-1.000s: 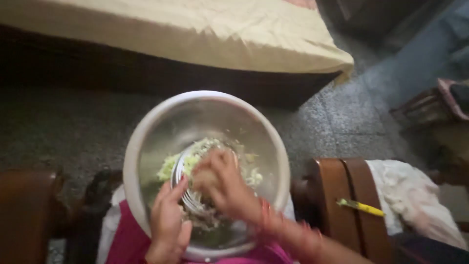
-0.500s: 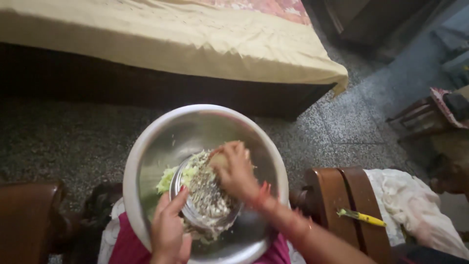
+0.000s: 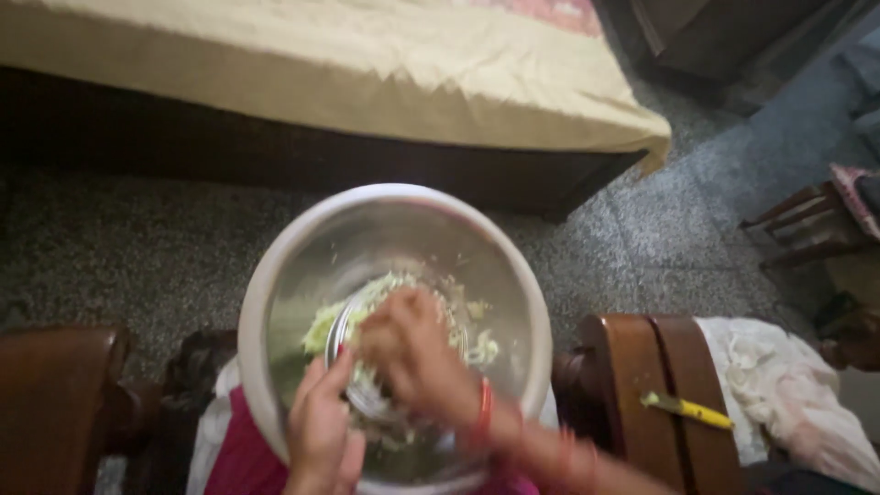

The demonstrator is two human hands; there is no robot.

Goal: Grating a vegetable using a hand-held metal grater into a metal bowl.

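My left hand [image 3: 321, 431] grips the round grater [image 3: 367, 367] tilted inside the steel bowl [image 3: 275, 302] on my lap, my right hand [image 3: 417, 362], clamped on something hidden, has slid nearer across it, adding green shreds [image 3: 321, 328].

Home bedroom: bed [image 3: 367, 73], speckled stone floor [image 3: 128, 266], wooden chair [image 3: 660, 385].

A large steel bowl [image 3: 394, 229] sits low in the middle, with pale green shreds [image 3: 353, 307] piled inside it. The left hand [image 3: 321, 431] steadies a round metal grater [image 3: 367, 394] at the bowl's 7 o'clock side while the right hand [image 3: 417, 362] presses on it, blurred. A yellow-handled knife [image 3: 687, 412] lies on the wooden chair arm [image 3: 642, 376] at 3 o'clock, and a bed [image 3: 321, 73] with a tan sheet spans 12 o'clock.
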